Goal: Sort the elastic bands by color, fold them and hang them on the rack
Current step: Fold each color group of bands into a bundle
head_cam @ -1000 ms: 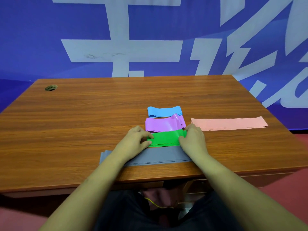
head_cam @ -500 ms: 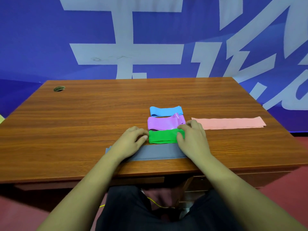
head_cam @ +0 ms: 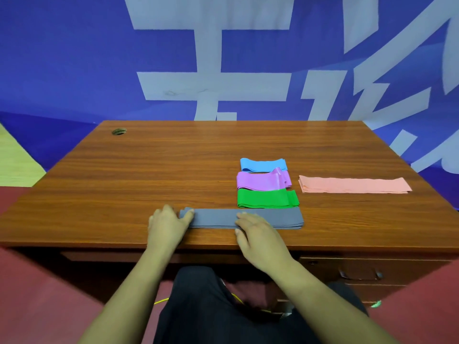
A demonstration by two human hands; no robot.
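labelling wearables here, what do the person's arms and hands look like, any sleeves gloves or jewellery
Both forearms are bare to the picture's bottom edge, with no sleeve in view. The left hand and right hand are ungloved, and no ring, watch or wristband shows on either. No cable or marking is visible on them.

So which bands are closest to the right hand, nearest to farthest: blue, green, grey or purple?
1. The grey band: right under the fingers of the right hand, nearest the person.
2. The green band: just behind the grey one.
3. The purple band: behind the green one.
4. The blue band: farthest back in the row.
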